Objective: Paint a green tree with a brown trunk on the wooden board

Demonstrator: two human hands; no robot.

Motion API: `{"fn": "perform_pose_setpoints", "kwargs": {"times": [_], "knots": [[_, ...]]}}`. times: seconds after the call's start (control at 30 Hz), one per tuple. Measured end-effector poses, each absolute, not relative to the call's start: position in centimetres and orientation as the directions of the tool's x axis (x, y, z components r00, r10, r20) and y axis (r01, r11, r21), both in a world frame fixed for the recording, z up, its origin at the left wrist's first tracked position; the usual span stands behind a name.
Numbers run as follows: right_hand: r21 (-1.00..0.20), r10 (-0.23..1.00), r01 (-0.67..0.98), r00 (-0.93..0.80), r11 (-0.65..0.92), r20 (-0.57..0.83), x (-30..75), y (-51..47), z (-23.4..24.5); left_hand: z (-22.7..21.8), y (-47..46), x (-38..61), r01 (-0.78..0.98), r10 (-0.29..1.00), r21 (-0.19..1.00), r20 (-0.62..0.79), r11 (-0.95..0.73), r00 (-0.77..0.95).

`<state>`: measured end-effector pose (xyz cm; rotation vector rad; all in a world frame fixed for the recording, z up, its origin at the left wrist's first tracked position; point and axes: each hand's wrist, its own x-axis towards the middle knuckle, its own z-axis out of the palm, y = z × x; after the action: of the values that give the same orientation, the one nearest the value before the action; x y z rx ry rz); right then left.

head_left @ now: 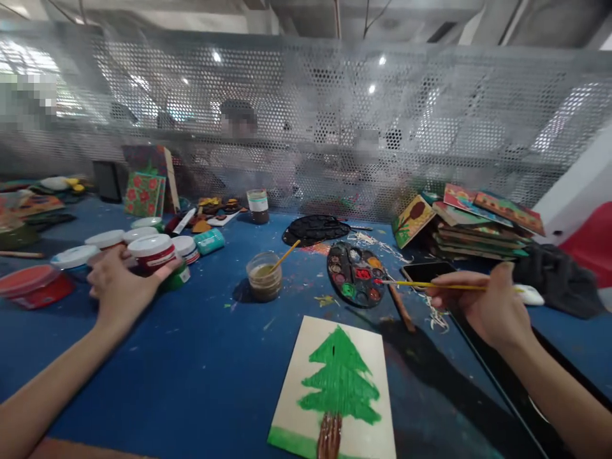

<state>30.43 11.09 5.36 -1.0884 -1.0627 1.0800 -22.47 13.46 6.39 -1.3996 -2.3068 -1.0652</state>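
At the left, my left hand (125, 284) has its thumb and fingers around a red paint jar (155, 258) with a white lid. Other lidded paint jars (75, 256) crowd around that hand, and a small green one lies by the thumb. My right hand (492, 303) pinches a thin yellow paintbrush (415, 284). The brush tip rests at the edge of a dark round palette (338, 290), beside its pink paint. Nearest to me lies a white panel (290, 382) painted with a green tree (342, 376) and brown trunk.
Between the hands stands a cup of murky water (264, 284) with a brush in it. A second black palette (315, 229) lies behind. Stacked painted panels (482, 233), a phone (428, 273) and a dark cloth (557, 280) are at right. A perforated metal screen (306, 121) borders the blue table.
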Motion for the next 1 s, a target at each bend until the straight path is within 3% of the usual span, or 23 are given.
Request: {"fn": "perform_pose_setpoints", "kwargs": {"times": [0.1, 0.23, 0.37, 0.47, 0.6, 0.77, 0.9, 1.0], "knots": [[-0.969, 0.977, -0.200, 0.181, 0.146, 0.110, 29.0, 11.8, 5.3, 6.7, 12.1, -21.1, 0.901, 0.529, 0.409, 0.739, 0.141, -0.418], [-0.934, 0.987, -0.342, 0.148, 0.105, 0.057, 28.0, 12.2, 4.0, 6.8, 9.4, -17.0, 0.954, 0.547, 0.151, 0.837, -0.259, 0.016], [-0.885, 0.992, -0.465, 0.093, -0.029, -0.081, 28.5, 12.1, 2.8, 6.1, 8.4, -11.5, 0.732, 0.621, 0.042, 0.564, -0.680, 0.545], [-0.837, 0.983, -0.537, 0.079, -0.100, -0.168, 29.1, 12.1, 2.4, 5.4, 9.5, -8.0, 0.578, 0.563, 0.056, 0.324, -0.814, 0.761], [-0.850, 0.980, -0.513, 0.080, -0.118, -0.184, 29.2, 12.2, 2.1, 4.9, 11.5, -4.9, 0.546, 0.554, 0.096, 0.117, -0.832, 0.824], [-0.947, 0.992, -0.320, 0.126, 0.034, -0.007, 28.3, 11.4, 2.4, 5.6, 11.9, -2.8, 0.617, 0.625, 0.135, 0.017, -0.775, 0.781], [-0.982, 0.981, -0.070, 0.104, 0.173, 0.165, 27.8, 10.0, 3.5, 6.5, 11.2, -1.9, 0.644, 0.652, 0.186, -0.021, -0.742, 0.758], [-0.918, 0.943, 0.247, 0.044, 0.310, 0.330, 27.6, 8.9, 4.1, 5.8, 11.2, -1.9, 0.620, 0.631, 0.213, -0.025, -0.755, 0.776]]}}
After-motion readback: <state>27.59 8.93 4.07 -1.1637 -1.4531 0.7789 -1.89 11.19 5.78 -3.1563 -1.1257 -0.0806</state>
